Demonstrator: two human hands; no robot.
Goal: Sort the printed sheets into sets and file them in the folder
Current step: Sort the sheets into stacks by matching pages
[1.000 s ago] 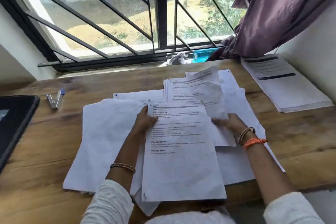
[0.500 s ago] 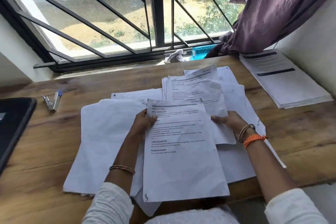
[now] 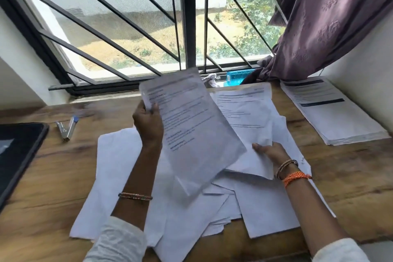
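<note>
Printed sheet: a page of text is lifted off the desk and tilted, its top edge toward the window, its lower corner hanging over the loose papers.
Left hand: the left hand pinches that sheet at its upper left edge, thumb on the printed face and fingers curled behind; a thin bangle sits on the forearm.
Right hand: the right hand lies on the papers to the right with fingers reaching flat under the raised sheet's edge; I cannot tell whether it grips anything. Its wrist carries an orange thread band and a bracelet.
Second printed sheet: another page of text lies flat behind the lifted one, partly covered by it.
Loose papers: many white sheets are spread in an overlapping heap across the middle of the wooden desk, mostly blank side up.
Neat stack: a squared pile of printed pages rests well apart at the desk's right, against the wall.
Stapler: a small stapler lies left of the heap.
Dark device: a black flat object sits at the left edge.
Window: barred window behind the desk, purple curtain at its right.
</note>
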